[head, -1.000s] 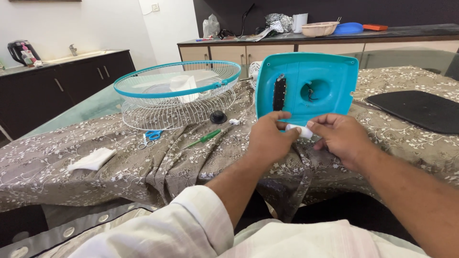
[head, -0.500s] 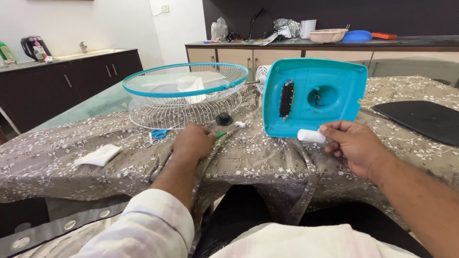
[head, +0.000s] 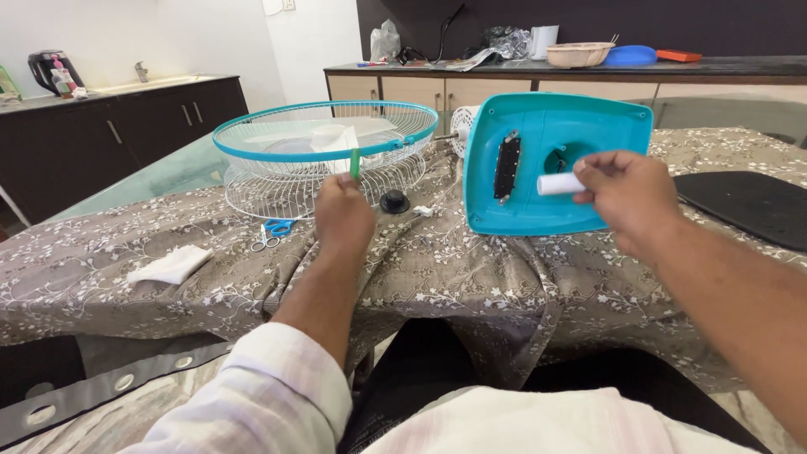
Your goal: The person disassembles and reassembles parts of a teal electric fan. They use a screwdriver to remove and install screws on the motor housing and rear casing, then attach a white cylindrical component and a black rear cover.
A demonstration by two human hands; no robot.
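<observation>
Green plastic shows above the left hand (head: 343, 212): a slim green-handled tool (head: 355, 163) stands upright out of the clenched grip, its tip in front of the white wire fan guard (head: 324, 155) with the teal rim. The left forearm reaches straight forward over the flowered cloth on the tabletop (head: 101, 286), knuckles up. The right hand (head: 626, 197) pinches a small white cylinder (head: 560, 183) between thumb and fingertips, held level right in front of the teal fan base (head: 555, 160), which stands tilted on its edge to the right of the fan guard. Between the guard and the base lies a black knob (head: 393, 202). Blue-handled scissors (head: 271, 232) lie just left of the left hand, a folded white cloth (head: 172, 265) farther left.
</observation>
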